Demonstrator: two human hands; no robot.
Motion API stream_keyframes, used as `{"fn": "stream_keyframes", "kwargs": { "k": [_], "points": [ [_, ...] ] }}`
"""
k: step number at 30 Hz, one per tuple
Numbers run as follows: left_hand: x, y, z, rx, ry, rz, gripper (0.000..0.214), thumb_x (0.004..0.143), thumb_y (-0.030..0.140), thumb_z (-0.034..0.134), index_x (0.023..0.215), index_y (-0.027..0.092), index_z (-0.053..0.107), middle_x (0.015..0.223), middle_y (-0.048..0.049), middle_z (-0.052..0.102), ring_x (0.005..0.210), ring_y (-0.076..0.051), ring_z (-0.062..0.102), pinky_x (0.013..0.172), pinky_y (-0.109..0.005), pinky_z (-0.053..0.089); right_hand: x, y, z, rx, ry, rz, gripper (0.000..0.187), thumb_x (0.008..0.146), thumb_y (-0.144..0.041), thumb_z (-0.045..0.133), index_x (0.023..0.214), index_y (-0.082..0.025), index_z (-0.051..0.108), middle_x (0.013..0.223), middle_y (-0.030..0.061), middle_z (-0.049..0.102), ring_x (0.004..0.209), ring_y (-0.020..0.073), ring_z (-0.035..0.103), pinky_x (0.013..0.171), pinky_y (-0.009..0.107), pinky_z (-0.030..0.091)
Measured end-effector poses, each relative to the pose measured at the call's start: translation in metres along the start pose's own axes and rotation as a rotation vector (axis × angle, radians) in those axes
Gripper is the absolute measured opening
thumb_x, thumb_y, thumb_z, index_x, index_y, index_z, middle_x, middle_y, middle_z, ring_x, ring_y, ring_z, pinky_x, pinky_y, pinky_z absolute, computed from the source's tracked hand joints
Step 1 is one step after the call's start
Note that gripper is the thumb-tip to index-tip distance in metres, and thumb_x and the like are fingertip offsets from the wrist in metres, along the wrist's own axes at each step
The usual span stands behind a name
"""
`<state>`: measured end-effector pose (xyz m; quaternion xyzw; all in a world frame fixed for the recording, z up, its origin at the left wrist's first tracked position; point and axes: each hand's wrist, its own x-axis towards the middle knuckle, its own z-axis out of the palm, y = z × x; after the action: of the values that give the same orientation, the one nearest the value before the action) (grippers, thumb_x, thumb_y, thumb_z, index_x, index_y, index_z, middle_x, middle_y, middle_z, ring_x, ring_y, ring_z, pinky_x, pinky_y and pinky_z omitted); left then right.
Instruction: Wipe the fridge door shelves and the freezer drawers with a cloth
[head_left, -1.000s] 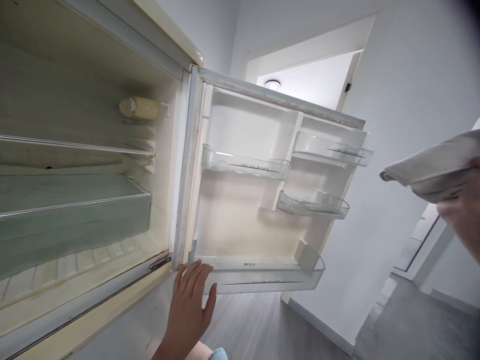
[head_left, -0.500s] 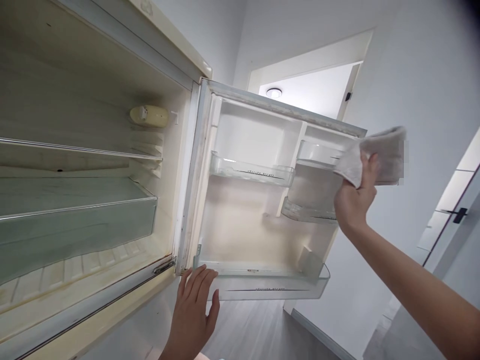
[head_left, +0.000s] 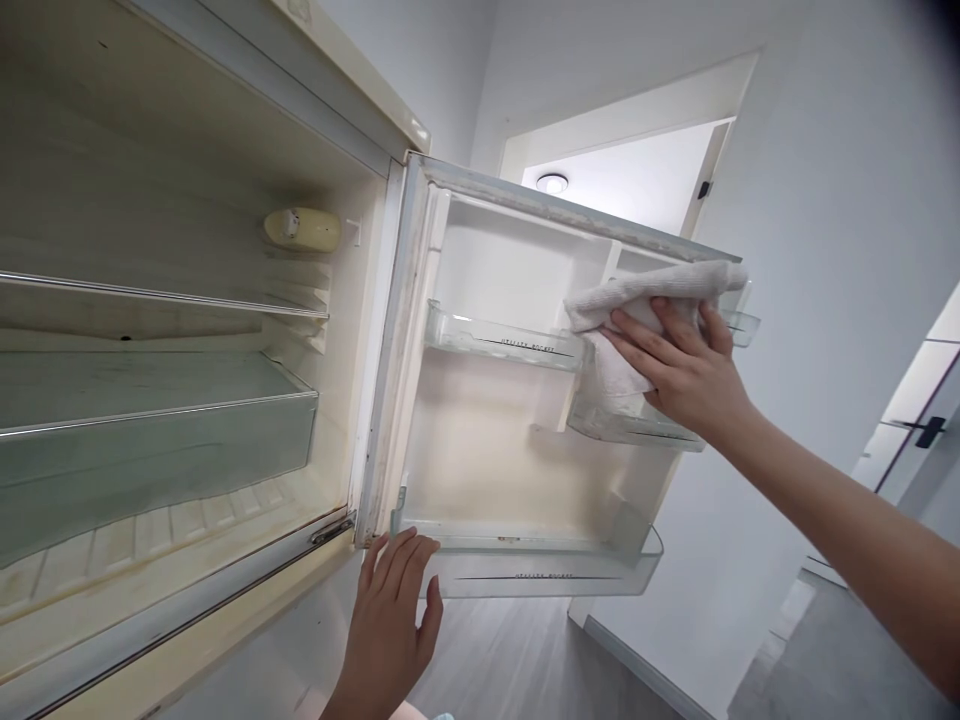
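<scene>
The refrigerator [head_left: 337, 420] stands with its door [head_left: 487, 430] swung open. A wide drawer [head_left: 165, 440] sits low inside the cabinet; the left frame edge cuts off both. The bottom bin [head_left: 540, 575] spans the lower door. Above it, the middle bin [head_left: 637, 430] and the upper bin [head_left: 742, 328] are stacked on the door's free side.

The cloth [head_left: 637, 286] is at these two bins, in front of the upper bin and overlapping the middle bin. The right hand [head_left: 682, 365] has its grip clamped on the cloth, fingers bent across the outer face. The left hand [head_left: 390, 615] is at the hinge end of the bottom bin, grip apart, thumb clear of the fingers; firm contact cannot be confirmed.

Handling: the cloth is likely light, soft and not fragile. Take hold at the folded bulk; loose edges probably droop. The bins look rigid and may be brittle.

Hidden: the right thumb, the cloth's rear face, most of the upper bin. The bin lettering is illegible.
</scene>
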<state>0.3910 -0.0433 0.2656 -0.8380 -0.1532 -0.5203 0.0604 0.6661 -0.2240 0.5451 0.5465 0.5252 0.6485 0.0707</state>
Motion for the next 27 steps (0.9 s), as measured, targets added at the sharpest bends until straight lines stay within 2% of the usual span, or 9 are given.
{"fn": "stream_keyframes", "kwargs": {
  "k": [4,7,11,14,18,23,27],
  "points": [
    [0.000,0.002,0.000,-0.011,0.002,-0.022,0.032,0.082,0.016,0.052,0.113,0.020,0.051,0.104,-0.0038,0.070,0.108,-0.021,0.059,0.102,-0.042,0.037,-0.002,0.018,-0.004,-0.015,-0.091,-0.071,0.076,0.085,-0.003,0.040,0.150,-0.034,0.014,0.144,-0.0012,0.044,0.135,0.0269,0.036,0.110,0.054,0.025],
    [0.000,0.003,-0.001,-0.020,-0.010,-0.036,0.031,0.082,0.016,0.052,0.113,0.020,0.051,0.105,-0.0038,0.070,0.109,-0.021,0.059,0.102,-0.043,0.038,-0.005,0.024,-0.002,0.000,-0.155,-0.072,0.073,0.088,-0.006,0.038,0.149,-0.036,0.013,0.146,-0.0019,0.042,0.133,0.0262,0.038,0.106,0.051,0.030],
    [0.000,0.001,-0.002,-0.026,-0.023,-0.034,0.033,0.082,0.017,0.052,0.115,0.021,0.051,0.107,-0.0034,0.070,0.111,-0.021,0.059,0.102,-0.042,0.039,-0.013,0.032,0.005,-0.033,-0.126,-0.091,0.068,0.092,-0.011,0.038,0.149,-0.037,0.013,0.144,-0.0056,0.044,0.127,0.0236,0.042,0.099,0.043,0.034],
    [-0.001,0.000,-0.003,-0.018,-0.018,-0.024,0.034,0.082,0.017,0.052,0.116,0.022,0.051,0.108,-0.0031,0.070,0.111,-0.021,0.059,0.102,-0.042,0.040,-0.022,0.037,0.011,-0.072,-0.081,-0.092,0.063,0.090,-0.013,0.041,0.147,-0.036,0.026,0.138,-0.0056,0.051,0.120,0.0220,0.048,0.089,0.037,0.038],
    [-0.003,-0.001,-0.003,-0.009,-0.009,-0.017,0.034,0.082,0.018,0.051,0.116,0.022,0.051,0.108,-0.0037,0.070,0.110,-0.021,0.060,0.101,-0.043,0.041,-0.036,0.042,0.014,-0.052,-0.114,-0.003,0.059,0.085,-0.009,0.043,0.137,-0.037,0.046,0.128,-0.0033,0.061,0.101,0.0208,0.056,0.070,0.035,0.038],
    [-0.003,-0.001,-0.004,-0.009,-0.011,-0.015,0.035,0.081,0.017,0.051,0.116,0.022,0.051,0.108,-0.0036,0.070,0.111,-0.021,0.059,0.102,-0.042,0.040,-0.061,0.048,0.016,-0.074,-0.124,0.037,0.052,0.083,-0.008,0.044,0.127,-0.033,0.058,0.114,0.0001,0.069,0.092,0.0212,0.057,0.073,0.037,0.036],
    [-0.001,-0.001,-0.002,-0.015,-0.020,-0.023,0.035,0.081,0.016,0.052,0.116,0.021,0.051,0.108,-0.0041,0.070,0.111,-0.021,0.059,0.103,-0.042,0.040,-0.081,0.055,0.019,-0.074,-0.147,0.116,0.051,0.082,-0.012,0.047,0.125,-0.035,0.058,0.109,0.0018,0.071,0.092,0.0235,0.054,0.077,0.039,0.036]
  ]
}}
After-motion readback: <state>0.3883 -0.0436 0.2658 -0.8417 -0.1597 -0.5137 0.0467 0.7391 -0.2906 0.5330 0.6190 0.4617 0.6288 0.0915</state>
